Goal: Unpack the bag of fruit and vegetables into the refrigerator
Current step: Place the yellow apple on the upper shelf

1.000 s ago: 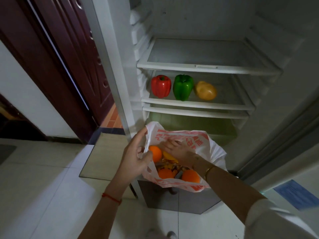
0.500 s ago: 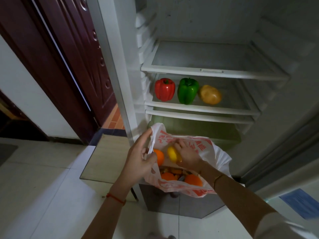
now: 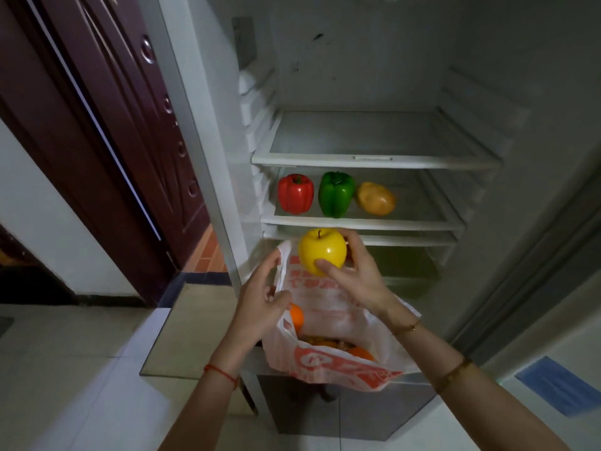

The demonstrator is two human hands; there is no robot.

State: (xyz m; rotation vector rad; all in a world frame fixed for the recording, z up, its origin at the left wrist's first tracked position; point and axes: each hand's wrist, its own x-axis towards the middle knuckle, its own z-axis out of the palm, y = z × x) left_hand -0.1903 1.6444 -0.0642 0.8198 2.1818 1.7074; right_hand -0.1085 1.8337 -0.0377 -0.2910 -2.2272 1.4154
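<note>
My right hand (image 3: 354, 281) grips a yellow apple (image 3: 320, 250), lifted above the white and orange plastic bag (image 3: 328, 359) in front of the open refrigerator. At the bag's left rim my left hand (image 3: 260, 304) pinches the plastic. Inside the bag an orange (image 3: 296, 317) shows, with more orange fruit partly hidden deeper down. A red pepper (image 3: 295, 194), a green pepper (image 3: 335, 193) and a potato (image 3: 376, 198) sit in a row on the middle shelf (image 3: 422, 222).
The upper shelf (image 3: 374, 157) holds nothing. Below the middle shelf lies a drawer space (image 3: 403, 265). The bag stands on a grey stool or box (image 3: 341, 415). A dark wooden door (image 3: 113, 125) is at the left, and the fridge door edge (image 3: 536, 255) at the right.
My right hand has come up out of the bag with the yellow apple, toward the shelves. The left hand stays at the bag's rim. The camera has moved closer to the fridge.
</note>
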